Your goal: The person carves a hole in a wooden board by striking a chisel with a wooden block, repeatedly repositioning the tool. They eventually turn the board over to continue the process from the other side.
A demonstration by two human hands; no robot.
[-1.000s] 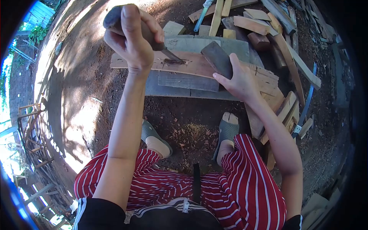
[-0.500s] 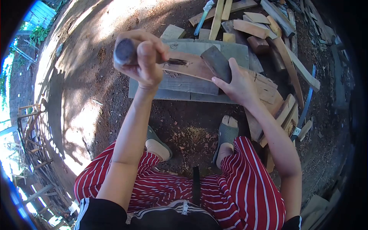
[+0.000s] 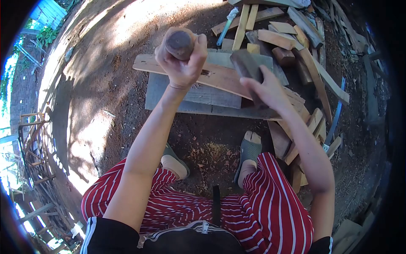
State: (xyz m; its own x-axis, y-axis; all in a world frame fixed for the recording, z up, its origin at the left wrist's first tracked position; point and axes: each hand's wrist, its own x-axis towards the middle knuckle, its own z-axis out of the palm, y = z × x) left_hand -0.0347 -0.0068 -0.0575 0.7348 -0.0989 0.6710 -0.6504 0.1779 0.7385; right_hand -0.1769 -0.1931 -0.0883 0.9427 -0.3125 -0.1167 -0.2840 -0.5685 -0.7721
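Observation:
My left hand (image 3: 182, 65) is wrapped round an upright chisel whose round, dark handle end (image 3: 179, 44) faces me; its blade is hidden under the fist. A reddish-brown plank (image 3: 224, 78) lies at a slant below, with a small dark cut hole (image 3: 206, 73) just right of that hand. My right hand (image 3: 266, 86) grips a dark rectangular wooden block (image 3: 245, 65), smeared by motion, over the plank's right part. Under the plank is a low grey wooden bench (image 3: 169, 91).
Offcuts (image 3: 277, 39) and curved wood pieces (image 3: 317, 80) are piled to the right and behind the bench. A blue-handled tool (image 3: 226, 29) leans at the back. Wood shavings (image 3: 211, 154) cover the ground between my sandalled feet. A stacked wooden frame (image 3: 36, 148) stands far left.
My left hand has moved right and up, and the chisel handle now points more toward me. The plank's left end shows now. The block has shifted slightly in my right hand's swing.

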